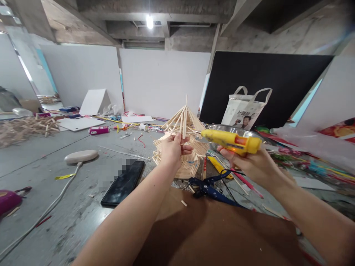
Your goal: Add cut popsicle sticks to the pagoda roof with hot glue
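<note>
My right hand (246,162) is wrapped round a yellow hot glue gun (222,138), its nozzle pointing left at the sticks. My left hand (173,149) pinches the lower end of a thin wooden stick (184,127) between thumb and fingers. Behind that hand stands a model building (191,170) made of many wooden sticks. Its pointed roof (174,120) has sticks fanning down from a peak. My left hand hides part of the lower tiers. Blue-handled cutting pliers (210,189) lie in front of the model.
A black phone (123,183) lies left of my left forearm, near a white power strip (81,156). A metal bowl (238,130) and a white tote bag (242,111) stand behind the glue gun. Loose sticks (24,129) are heaped far left; a brown board (222,232) lies nearest me.
</note>
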Demonstrator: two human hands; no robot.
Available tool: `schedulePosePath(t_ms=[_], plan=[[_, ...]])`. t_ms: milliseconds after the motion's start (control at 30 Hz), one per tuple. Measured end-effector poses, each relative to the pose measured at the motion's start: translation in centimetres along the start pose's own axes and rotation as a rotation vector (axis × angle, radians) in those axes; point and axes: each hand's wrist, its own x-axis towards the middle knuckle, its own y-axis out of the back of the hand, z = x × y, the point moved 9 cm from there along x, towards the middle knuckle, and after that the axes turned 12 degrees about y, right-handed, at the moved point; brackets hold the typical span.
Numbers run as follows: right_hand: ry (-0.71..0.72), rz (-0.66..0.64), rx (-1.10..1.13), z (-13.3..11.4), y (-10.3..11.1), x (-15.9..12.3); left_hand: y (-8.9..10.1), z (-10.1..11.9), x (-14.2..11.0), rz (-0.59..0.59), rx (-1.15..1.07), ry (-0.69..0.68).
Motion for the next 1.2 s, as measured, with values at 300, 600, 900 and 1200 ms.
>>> schedulePosePath(t_ms=[300,600,900,1200], plan=[[0.149,-0.284,-0.552,-3.4,-1.9,4.7,0.0,-0.2,-0.3,0.000,-0.019,0.014],[0.147,-0.299,-0.510,-4.0,-2.4,5.3,0.1,-0.2,-0.3,0.010,-0.041,0.032],[0.156,-0.286,-0.541,-4.2,-2.7,5.7,0.2,-0.3,-0.4,0.021,-0.048,0.030],[0.170,-0.257,-0.536,-4.2,-2.8,5.9,0.2,-0.3,-0.7,0.041,-0.038,0.039]])
